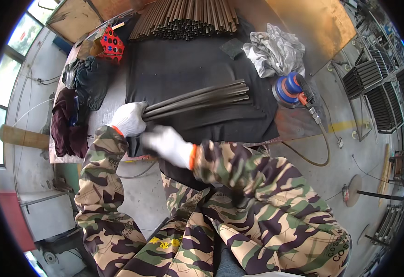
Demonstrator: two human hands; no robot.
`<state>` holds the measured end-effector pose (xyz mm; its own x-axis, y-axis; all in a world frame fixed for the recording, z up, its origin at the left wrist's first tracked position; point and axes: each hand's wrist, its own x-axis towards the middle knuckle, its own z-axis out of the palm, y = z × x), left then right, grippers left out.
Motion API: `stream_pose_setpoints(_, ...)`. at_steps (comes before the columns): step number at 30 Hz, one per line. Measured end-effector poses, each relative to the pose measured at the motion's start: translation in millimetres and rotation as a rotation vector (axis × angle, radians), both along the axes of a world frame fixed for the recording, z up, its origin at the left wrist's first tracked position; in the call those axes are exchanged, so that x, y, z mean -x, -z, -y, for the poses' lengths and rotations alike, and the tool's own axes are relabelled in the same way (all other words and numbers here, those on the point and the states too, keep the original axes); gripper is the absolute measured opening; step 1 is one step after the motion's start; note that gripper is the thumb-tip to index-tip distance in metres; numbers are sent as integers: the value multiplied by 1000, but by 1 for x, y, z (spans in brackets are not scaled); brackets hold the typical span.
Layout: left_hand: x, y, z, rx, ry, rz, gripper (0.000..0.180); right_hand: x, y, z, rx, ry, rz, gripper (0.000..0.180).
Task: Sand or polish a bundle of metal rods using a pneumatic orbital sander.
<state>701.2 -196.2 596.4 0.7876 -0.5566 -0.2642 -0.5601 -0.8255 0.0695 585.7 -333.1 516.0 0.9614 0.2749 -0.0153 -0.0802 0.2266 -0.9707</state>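
My left hand, in a white glove with an orange cuff edge, is closed round the left ends of a small bundle of thin dark metal tubes. The bundle slants up to the right above a black cloth, and its far ends fan slightly apart, blurred. Just below and right of it, my right hand, gloved the same way, is smeared by motion. Its fingers do not show clearly, and a dark patch beside them cannot be made out.
A large stack of brown metal tubes lies at the back of the table. To the right are a crumpled silver-grey cloth and a blue-orange sander with a hose. Rags and a red patterned box sit left.
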Motion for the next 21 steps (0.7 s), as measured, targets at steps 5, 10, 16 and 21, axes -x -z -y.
stream_pose_setpoints(5,5,15,-5,33,-37,43,31,52,-53,75,337,-174,423,25)
stream_pose_setpoints(10,5,15,-11,-3,-89,57,36,-13,-47,161,862,425,792,32)
stream_pose_setpoints(16,14,58,-4,374,-42,173,87,-50,19,231,1490,253,790,56)
stream_pose_setpoints(21,22,78,-2,350,-44,414,81,-51,10,223,1630,140,630,74)
